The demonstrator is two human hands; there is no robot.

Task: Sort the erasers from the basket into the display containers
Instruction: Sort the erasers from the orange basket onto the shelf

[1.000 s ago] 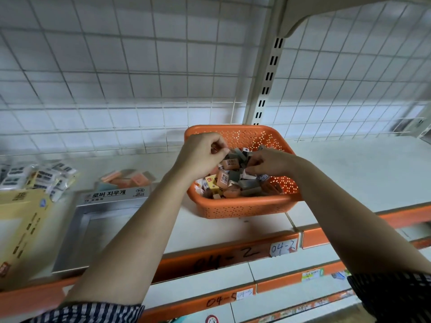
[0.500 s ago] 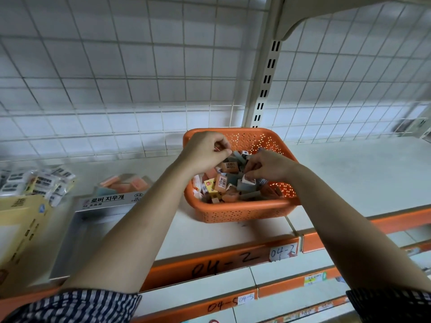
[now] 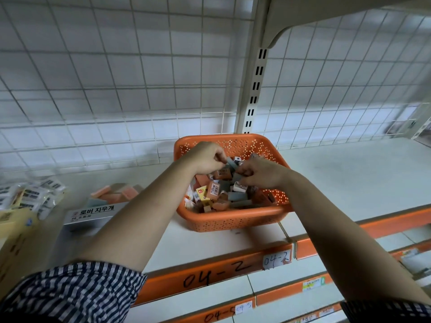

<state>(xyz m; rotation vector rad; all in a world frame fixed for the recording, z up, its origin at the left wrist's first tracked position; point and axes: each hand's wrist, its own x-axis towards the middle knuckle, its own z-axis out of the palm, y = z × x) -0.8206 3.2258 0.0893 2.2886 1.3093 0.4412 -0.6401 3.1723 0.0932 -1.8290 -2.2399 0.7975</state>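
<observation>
Shelving: white shop shelf (image 3: 349, 178) with a wire-grid back and orange price rails marked 04-2; both our forearms reach in over it
Basket: orange perforated basket (image 3: 233, 221) sits on the shelf board in front of the slotted upright and holds a loose heap of erasers (image 3: 213, 192) in peach, grey, yellow and white
Left hand: our left hand (image 3: 205, 159) is over the back-left part of the basket, fingers curled round a grey-blue eraser (image 3: 229, 163) whose end sticks out past them
Right hand: our right hand (image 3: 262, 173) is just beside the left, fingertips bent down onto the heap and, as far as we can tell, pinching a grey eraser (image 3: 238, 177)
Eraser axis: the grey-blue eraser slants from our left fingers down towards the right hand
Display container: grey labelled display container (image 3: 93, 212) lies on the same shelf, left of the basket and apart from it, partly hidden by our left forearm; its long axis runs front to back, and sorted erasers (image 3: 114, 194) in peach and grey sit at its far end
Nearer hand: we judge the left hand nearer, so the carry goes leftward out of the basket
Progress: the heap is large, so we judge most of the sorting is not yet done
Far left: wrapped packets (image 3: 30, 197) and a yellow carton (image 3: 14, 229), blurred
</observation>
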